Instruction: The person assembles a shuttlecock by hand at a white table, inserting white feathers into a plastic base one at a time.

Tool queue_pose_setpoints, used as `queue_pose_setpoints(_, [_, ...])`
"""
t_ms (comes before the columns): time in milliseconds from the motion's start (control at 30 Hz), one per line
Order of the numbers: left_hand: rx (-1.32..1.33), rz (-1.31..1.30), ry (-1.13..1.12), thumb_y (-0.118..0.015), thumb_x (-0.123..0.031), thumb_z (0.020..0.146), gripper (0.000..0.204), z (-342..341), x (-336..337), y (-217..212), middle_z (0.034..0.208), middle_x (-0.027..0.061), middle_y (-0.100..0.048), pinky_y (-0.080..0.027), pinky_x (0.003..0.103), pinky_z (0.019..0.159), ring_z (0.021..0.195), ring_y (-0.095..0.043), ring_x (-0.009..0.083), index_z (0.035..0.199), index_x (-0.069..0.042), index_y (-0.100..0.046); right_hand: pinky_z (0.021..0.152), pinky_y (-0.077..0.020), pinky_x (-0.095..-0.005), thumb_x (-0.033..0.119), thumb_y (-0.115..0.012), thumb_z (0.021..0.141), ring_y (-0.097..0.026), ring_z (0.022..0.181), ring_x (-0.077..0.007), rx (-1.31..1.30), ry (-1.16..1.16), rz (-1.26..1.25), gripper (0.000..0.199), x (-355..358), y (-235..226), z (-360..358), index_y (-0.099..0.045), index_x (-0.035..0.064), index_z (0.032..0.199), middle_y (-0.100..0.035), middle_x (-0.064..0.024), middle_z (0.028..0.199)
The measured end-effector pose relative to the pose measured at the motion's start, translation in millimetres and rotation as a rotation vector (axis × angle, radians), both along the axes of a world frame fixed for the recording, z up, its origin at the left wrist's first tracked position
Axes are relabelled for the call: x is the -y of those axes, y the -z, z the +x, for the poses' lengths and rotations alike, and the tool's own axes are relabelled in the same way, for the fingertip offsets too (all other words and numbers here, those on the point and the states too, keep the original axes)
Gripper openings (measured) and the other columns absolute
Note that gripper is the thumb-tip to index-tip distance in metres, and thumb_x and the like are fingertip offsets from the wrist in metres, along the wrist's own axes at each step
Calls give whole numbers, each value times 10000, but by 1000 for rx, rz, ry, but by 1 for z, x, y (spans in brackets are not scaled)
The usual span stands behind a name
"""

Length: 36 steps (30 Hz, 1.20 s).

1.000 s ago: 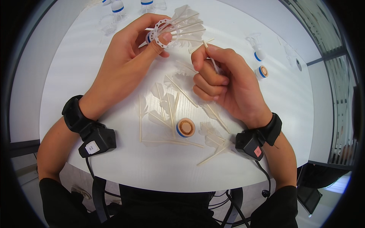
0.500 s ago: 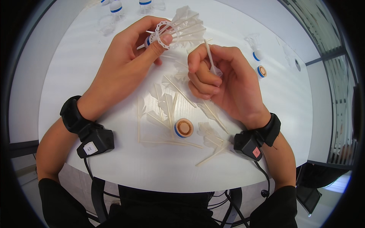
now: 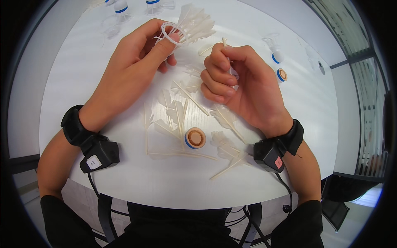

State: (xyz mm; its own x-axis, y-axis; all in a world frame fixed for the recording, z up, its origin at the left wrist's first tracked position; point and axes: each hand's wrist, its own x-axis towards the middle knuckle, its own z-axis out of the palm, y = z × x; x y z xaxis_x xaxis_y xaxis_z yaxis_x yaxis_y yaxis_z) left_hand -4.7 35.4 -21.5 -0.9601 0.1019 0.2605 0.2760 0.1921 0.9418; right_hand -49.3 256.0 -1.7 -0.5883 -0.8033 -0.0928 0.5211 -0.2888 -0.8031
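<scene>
My left hand (image 3: 136, 66) is closed around a partly feathered shuttlecock (image 3: 197, 24), its white feathers fanning out to the upper right. The thumb lies against a white ring (image 3: 185, 38) at the shuttlecock's near side; the base is hidden by the fingers. To the right, my right hand (image 3: 250, 78) is curled around a single feather (image 3: 224, 41). Only its pale shaft tip rises above the thumb, and a bit of vane shows inside the palm. Below and between both hands, several loose feathers (image 3: 177, 113) lie scattered beside a cork base (image 3: 195, 138) with a blue band.
On the right stand another cork base (image 3: 282, 75) and a white-headed shuttlecock (image 3: 277, 57). More blue-banded shuttlecocks (image 3: 121, 7) are at the far left of the white table (image 3: 136, 182). Black wrist units (image 3: 99, 157) with cables sit on both forearms.
The fingers of my right hand have curled tighter around the feather, leaving less of its shaft exposed. My left hand has tilted the shuttlecock, and its blue band no longer shows.
</scene>
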Motion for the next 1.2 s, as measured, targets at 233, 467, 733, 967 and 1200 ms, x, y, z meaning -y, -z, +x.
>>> queue_pose_setpoints(233, [5,-25,7,-496,-223,1049,253,0,0,0,910,6,-585,-451,247,744,837,-554,83,1170,-18,-583,645,-381,-292,278,-480,1001,-371,607,-123,10,3,5,308,1,1,0,-442,66,780,-341,12,658])
queue_pose_setpoints(467, [17,38,-12,-562,-272,1030,253,2,-2,0,891,-14,-583,-456,228,753,808,-547,64,1095,-33,-613,642,-390,-292,274,-467,1004,-379,600,-119,-2,9,19,312,1,0,1,-447,64,774,-352,12,651])
queue_pose_setpoints(733, [21,33,-10,-569,-262,1026,246,2,-1,0,904,-17,-585,-460,229,764,817,-546,62,1108,-35,-613,642,-389,-293,269,-469,997,-380,604,-121,-14,12,14,299,1,0,2,-464,60,783,-360,12,658])
queue_pose_setpoints(967, [35,3,-5,-543,-254,1035,245,2,-1,-1,911,-14,-582,-449,228,759,824,-543,64,1133,-37,-600,636,-372,-286,51,-503,834,-388,649,-124,38,43,-52,34,1,3,1,-469,53,839,-374,3,703])
queue_pose_setpoints(1200, [41,35,-16,-583,-260,1020,233,1,-1,0,918,-25,-581,-463,221,758,816,-543,54,1091,-40,-612,643,-362,-288,-44,-459,746,-364,681,-129,-16,66,-28,186,1,1,2,-421,66,891,-380,-16,813])
